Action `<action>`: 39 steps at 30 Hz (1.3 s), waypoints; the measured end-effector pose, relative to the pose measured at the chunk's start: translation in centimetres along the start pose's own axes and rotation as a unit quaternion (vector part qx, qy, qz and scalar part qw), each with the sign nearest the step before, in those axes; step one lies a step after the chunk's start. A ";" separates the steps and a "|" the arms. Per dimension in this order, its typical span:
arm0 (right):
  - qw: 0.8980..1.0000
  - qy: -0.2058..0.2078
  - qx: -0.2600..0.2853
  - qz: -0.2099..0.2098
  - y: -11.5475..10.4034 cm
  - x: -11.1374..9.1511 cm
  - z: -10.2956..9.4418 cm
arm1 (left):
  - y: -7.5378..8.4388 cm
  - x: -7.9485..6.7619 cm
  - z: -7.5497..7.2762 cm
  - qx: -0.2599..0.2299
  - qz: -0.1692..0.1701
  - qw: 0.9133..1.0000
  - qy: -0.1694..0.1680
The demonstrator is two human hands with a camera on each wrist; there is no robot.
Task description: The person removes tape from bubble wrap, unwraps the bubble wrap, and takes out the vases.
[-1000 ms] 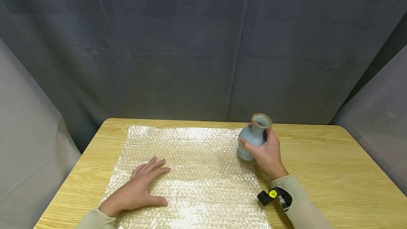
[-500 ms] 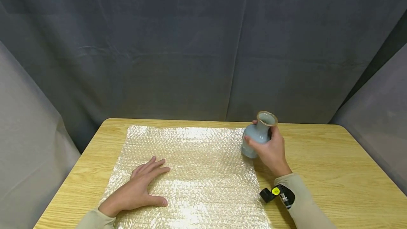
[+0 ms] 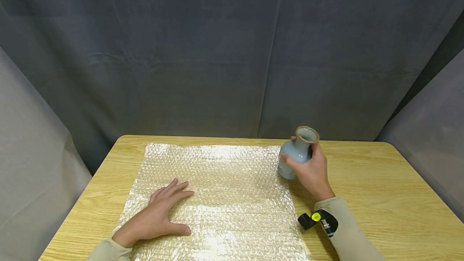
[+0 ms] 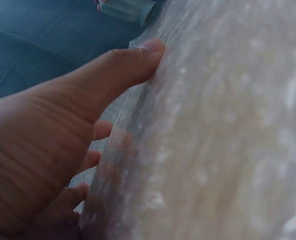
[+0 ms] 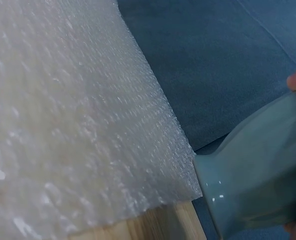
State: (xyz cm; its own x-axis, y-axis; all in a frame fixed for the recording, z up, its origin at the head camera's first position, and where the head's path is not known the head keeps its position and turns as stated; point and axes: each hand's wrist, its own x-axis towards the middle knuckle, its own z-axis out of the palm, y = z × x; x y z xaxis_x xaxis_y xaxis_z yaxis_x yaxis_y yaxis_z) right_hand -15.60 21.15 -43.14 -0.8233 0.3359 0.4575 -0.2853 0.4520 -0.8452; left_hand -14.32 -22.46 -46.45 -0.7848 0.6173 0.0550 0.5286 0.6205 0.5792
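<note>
A pale blue-green glazed vase (image 3: 298,152) with a brown rim leans a little to the right in my right hand (image 3: 312,170). The thumb and fingers grip it round the body, below the neck. It is over the far right corner of a sheet of bubble wrap (image 3: 224,180); whether its base touches the sheet cannot be told. My left hand (image 3: 157,214) rests on the left part of the sheet with fingers spread. The left wrist view shows the thumb (image 4: 123,70) on the wrap and the vase (image 4: 128,10) beyond.
Beneath the wrap is a light wooden table (image 3: 369,196), its bare surface showing most at the right. A dark grey curtain (image 3: 203,71) hangs behind the far edge. Pale cloth panels (image 3: 29,164) stand at both sides. A black strap with a yellow button (image 3: 316,216) circles the right wrist.
My right hand has carried the vase a short way right and slightly back. The left hand and the bubble wrap have stayed in place.
</note>
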 end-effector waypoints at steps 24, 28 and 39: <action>1.000 0.010 -0.011 -0.003 0.4 0.4 -0.7 | 0.0 0.0 0.0 -0.001 -0.002 1.000 -0.001; 1.000 0.014 -0.010 0.000 0.5 0.5 -0.9 | 0.0 0.0 -0.1 -0.004 -0.004 1.000 -0.001; 0.999 0.021 -0.013 0.021 0.9 0.9 -1.4 | 0.1 0.0 -0.1 -0.005 -0.006 1.000 -0.002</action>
State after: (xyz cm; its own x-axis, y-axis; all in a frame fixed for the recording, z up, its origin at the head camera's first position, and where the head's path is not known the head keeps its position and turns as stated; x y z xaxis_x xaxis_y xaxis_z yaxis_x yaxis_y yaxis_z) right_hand -15.92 23.06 -43.14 -0.8128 0.3900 0.4327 -0.2363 0.4582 -0.8569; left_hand -14.30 -22.46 -46.30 -0.7900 0.6114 0.0454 0.5161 0.6234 0.5874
